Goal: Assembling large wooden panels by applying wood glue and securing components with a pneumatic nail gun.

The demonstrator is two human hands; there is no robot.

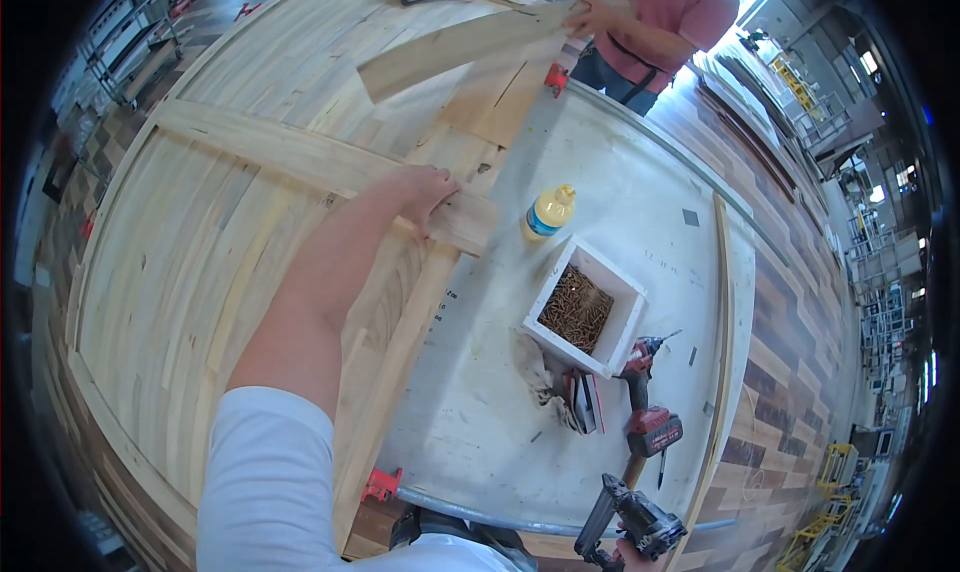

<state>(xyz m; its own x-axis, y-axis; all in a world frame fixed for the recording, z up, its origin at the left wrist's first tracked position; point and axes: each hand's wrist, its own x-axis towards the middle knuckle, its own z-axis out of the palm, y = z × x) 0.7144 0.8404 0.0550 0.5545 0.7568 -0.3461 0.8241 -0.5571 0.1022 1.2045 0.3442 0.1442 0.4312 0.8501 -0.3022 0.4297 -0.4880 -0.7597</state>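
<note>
My left hand [427,194] reaches across and is closed around a light wooden board [300,154], close to its right end. That board lies crosswise over a large framed wooden panel [225,202], its end sticking out past the panel's edge. At the lower edge of the view, my right hand [632,556] is closed on a black nail gun [645,522]; only a small part of this hand shows. The nail gun is over the near end of the white tabletop [470,462].
A co-worker [640,32] across the table holds another board [450,57]. On the tabletop are a yellow glue bottle [549,212], a white box [622,310] of screws, a red-and-black cordless drill [650,422] and a rag [540,372]. Red clamps [381,484] grip the edges.
</note>
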